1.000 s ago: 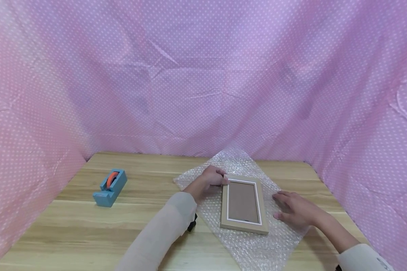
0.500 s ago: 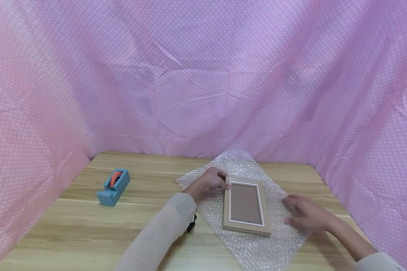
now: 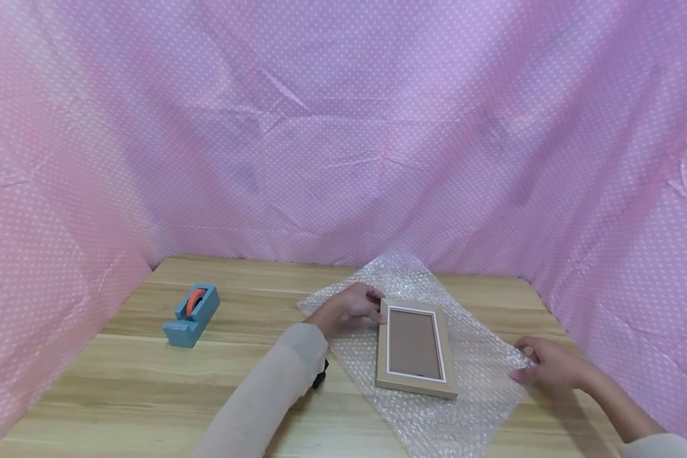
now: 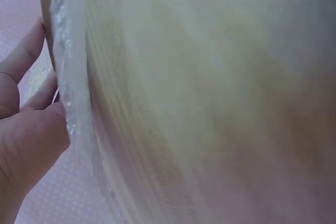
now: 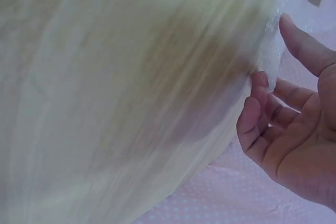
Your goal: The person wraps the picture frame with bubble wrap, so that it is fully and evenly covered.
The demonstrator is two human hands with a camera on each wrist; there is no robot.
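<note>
A light wooden picture frame (image 3: 382, 356) with a white inner border and a brown centre lies flat on a sheet of bubble wrap (image 3: 475, 407). My left hand (image 3: 355, 302) rests at the upper left side of the frame, its fingertips against the edge. In the left wrist view, fingers (image 4: 26, 51) touch the frame's side above the bubble wrap. At the sheet's right corner is my right hand (image 3: 552, 364), thumb and fingers apart on either side of the corner. The right wrist view shows the thumb (image 5: 302, 43) over the wrap and bent fingers (image 5: 249, 119) at its edge.
A blue tape dispenser (image 3: 191, 318) with an orange roll (image 3: 194, 302) stands at the left on the wooden table (image 3: 252, 292). Pink dotted cloth (image 3: 343, 140) hangs behind the table and along both sides.
My right hand has slid rightward from beside the frame to the bubble wrap's right corner. The left hand stays at the frame's edge; the view has shifted slightly.
</note>
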